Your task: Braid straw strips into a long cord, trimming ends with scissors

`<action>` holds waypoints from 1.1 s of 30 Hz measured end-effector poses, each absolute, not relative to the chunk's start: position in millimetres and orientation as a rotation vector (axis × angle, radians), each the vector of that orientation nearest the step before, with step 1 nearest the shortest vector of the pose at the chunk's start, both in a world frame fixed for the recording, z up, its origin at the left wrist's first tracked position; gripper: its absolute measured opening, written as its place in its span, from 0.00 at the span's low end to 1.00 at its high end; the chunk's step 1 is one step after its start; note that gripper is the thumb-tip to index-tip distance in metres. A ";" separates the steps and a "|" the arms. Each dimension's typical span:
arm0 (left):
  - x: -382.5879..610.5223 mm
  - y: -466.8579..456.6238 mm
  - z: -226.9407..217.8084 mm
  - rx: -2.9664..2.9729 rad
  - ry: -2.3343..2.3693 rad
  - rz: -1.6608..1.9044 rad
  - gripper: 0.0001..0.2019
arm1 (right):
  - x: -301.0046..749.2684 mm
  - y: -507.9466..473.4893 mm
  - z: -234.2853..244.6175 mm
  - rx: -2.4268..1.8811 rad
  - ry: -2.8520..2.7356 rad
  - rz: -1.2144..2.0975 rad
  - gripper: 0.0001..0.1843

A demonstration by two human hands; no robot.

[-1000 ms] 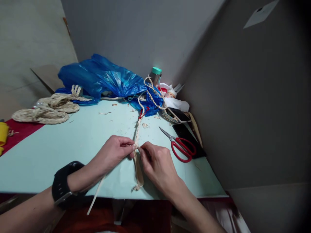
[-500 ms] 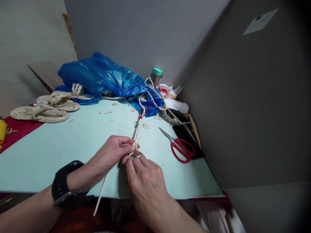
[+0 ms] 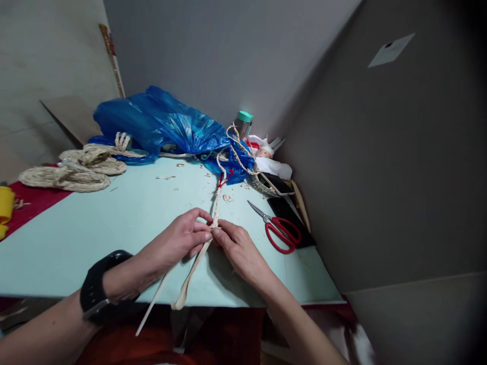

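Observation:
A pale braided cord (image 3: pixel 216 205) of flat plant fibre runs from a red tie (image 3: pixel 224 177) toward me. At its near end my left hand (image 3: pixel 186 233) pinches it from the left, a dark watch on the wrist. My right hand (image 3: pixel 236 248) grips the same spot from the right, thumb and fingers pressed together close to the left fingertips. One loose flat strand (image 3: pixel 190 276) hangs down between the hands to the table's front edge. Another thin strand (image 3: pixel 152 304) sticks out below my left wrist. The exact crossing of strands is hidden by the fingers.
Red-handled scissors (image 3: pixel 281 233) lie at right, beside a dark flat object (image 3: pixel 304 238). A blue plastic bag (image 3: pixel 163 121) fills the back, with coiled braids (image 3: pixel 64 177) at left. A bottle with a green lid (image 3: pixel 243 121) stands behind, near the wall.
My right hand has moved up and away from me to the braid's end, beside the left fingertips. The flat strand now hangs loose below. My left hand has barely moved.

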State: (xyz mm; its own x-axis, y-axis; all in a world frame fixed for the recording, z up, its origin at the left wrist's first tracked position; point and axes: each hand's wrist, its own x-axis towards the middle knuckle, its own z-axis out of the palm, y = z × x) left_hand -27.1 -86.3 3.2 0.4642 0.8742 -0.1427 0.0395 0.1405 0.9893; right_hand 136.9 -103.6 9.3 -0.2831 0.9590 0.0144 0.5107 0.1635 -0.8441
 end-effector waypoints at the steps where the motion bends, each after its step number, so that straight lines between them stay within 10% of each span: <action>1: -27.7 -87.3 4.2 1.305 0.924 0.737 0.11 | 137.4 -103.7 8.4 -1.382 -1.875 1.018 0.15; 22: -20.3 -130.5 18.1 2.466 1.243 0.499 0.16 | 142.7 -104.7 3.3 -0.990 -1.263 1.686 0.14; 33: -23.5 -82.0 24.4 1.361 0.921 0.667 0.11 | 137.9 -108.5 3.9 -0.861 -1.297 1.597 0.13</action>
